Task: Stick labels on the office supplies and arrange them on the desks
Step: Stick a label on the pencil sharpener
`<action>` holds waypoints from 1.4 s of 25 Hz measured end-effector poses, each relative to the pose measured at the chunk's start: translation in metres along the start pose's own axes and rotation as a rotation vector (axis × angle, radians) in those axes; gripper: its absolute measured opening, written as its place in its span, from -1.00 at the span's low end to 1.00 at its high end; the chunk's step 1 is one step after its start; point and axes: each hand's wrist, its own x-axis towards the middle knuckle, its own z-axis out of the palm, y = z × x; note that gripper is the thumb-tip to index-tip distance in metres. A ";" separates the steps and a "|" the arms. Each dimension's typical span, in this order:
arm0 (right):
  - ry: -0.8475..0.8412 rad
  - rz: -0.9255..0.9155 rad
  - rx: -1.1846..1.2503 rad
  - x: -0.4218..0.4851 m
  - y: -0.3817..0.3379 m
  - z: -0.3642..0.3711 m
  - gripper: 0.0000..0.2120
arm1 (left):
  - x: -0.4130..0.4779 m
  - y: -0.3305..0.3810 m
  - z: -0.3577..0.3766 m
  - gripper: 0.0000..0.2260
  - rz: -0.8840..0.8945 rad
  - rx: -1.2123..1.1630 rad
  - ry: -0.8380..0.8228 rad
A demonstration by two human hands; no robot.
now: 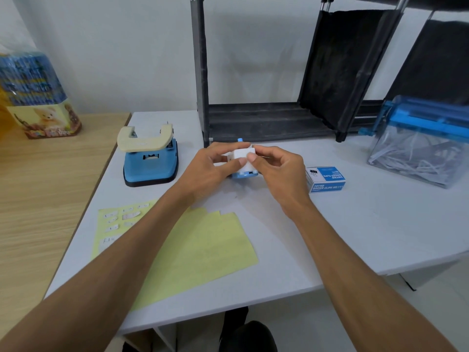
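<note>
Sharpener (243,171) (perhaps) pinched by left hand (215,168), right hand (276,171), grey desk (330,237), white wall.

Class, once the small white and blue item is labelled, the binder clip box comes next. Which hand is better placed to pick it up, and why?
Probably the right hand: the binder clip box lies just beside it, while the left hand would have to cross over.

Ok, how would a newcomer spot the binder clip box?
Start at the white desk and find the clear paper shredder on its right side. Just left of that lies the binder clip box, small, blue and white, the only printed cardboard carton there.
</note>
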 end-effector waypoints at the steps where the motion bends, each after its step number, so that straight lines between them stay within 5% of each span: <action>1: 0.008 0.006 -0.010 0.000 0.001 0.001 -0.74 | 0.001 -0.001 -0.001 -0.71 0.000 -0.008 -0.013; 29: -0.029 -0.003 -0.003 0.002 0.007 0.004 -0.79 | -0.002 0.002 -0.006 -0.71 -0.019 -0.061 -0.049; 35: -0.259 -0.056 0.033 -0.012 0.008 0.008 -0.39 | -0.001 0.007 -0.014 -0.71 -0.062 -0.030 -0.080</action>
